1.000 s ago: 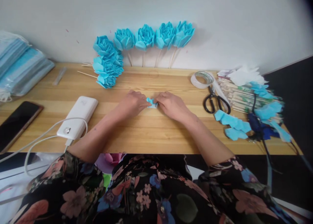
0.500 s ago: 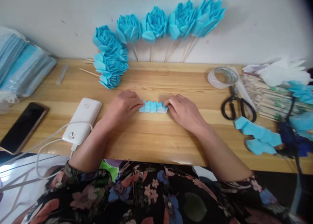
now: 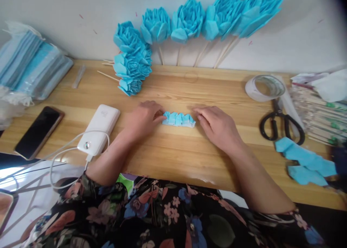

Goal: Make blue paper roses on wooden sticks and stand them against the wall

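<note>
A short light-blue pleated strip (image 3: 179, 119), of thin paper or cloth with a zigzag upper edge, lies flat on the wooden table in front of me. My left hand (image 3: 146, 117) pinches its left end between thumb and forefinger. Just beyond the other end is my right hand (image 3: 217, 127), its fingers bent, the thumb a little apart and nothing visible between them. A narrow gap separates its fingertips from the strip.
Blue handmade flowers (image 3: 188, 20) on sticks lean against the wall; others lie at the left (image 3: 131, 64). A power bank (image 3: 99, 129), phone (image 3: 40, 132) and packed face masks (image 3: 35, 67) are leftward. Tape (image 3: 253, 89), scissors (image 3: 267, 127), folded blue pieces (image 3: 306, 157) and bundled sticks (image 3: 320, 111) lie rightward.
My right hand has let go of the strip's right end and drawn slightly away from it. The left hand stays at its end. The camera view has shifted a little.
</note>
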The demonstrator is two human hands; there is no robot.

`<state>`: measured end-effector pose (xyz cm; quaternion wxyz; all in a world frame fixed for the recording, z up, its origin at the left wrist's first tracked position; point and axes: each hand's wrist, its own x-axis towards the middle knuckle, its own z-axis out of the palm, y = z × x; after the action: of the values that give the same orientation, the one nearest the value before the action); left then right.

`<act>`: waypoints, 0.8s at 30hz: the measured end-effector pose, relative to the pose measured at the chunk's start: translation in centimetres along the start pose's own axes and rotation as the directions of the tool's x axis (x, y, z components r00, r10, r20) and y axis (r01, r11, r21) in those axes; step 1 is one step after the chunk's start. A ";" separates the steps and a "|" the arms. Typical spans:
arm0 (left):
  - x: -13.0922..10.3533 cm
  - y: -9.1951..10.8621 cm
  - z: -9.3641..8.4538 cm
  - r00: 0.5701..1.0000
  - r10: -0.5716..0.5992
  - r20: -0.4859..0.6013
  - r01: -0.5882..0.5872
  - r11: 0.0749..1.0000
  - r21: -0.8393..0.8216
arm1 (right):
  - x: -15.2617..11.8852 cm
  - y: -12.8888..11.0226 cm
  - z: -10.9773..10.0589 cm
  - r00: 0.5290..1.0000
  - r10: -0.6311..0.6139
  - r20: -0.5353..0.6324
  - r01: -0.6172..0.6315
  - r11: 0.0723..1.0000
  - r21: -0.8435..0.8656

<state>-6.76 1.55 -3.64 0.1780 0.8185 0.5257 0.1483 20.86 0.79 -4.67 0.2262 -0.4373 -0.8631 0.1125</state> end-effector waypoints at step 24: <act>0.5 1.2 0.5 0.999 -0.029 -0.028 0.028 0.998 -0.049 | 0.0 -0.4 0.3 0.996 0.069 0.049 -0.071 0.997 0.032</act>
<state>-5.39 1.47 -3.53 0.1924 0.8042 0.5360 0.1702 20.43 0.52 -4.72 0.2086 -0.4606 -0.8505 0.1452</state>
